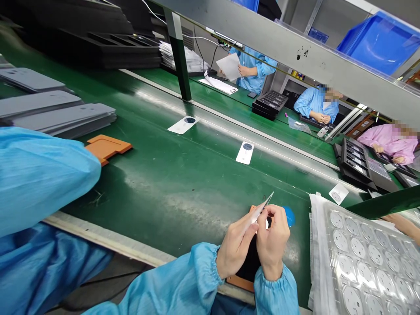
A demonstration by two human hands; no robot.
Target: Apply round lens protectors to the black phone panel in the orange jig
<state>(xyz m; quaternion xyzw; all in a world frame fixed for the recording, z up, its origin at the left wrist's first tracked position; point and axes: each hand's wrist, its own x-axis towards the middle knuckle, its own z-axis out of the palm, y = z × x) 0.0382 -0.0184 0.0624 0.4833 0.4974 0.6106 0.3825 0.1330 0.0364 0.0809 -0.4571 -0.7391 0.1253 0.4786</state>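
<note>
My left hand [234,245] holds a thin white panel [253,217] on edge, tilted up above the bench. My right hand [274,245] is closed, its thumb and fingers pinched against the panel's right side; what lies between the fingertips is hidden. Below both hands is an orange fixture [241,282] with a dark surface, mostly covered by the hands and sleeves. A blue round piece [289,216] shows just beyond my right hand.
Two white panels with dark round areas lie on the green bench [157,188]: one panel [177,127], another [244,157]. Clear trays of round discs [357,248] stand at right. A co-worker's blue sleeve [42,175], an orange fixture [110,146] and grey panel stacks [65,117] are left.
</note>
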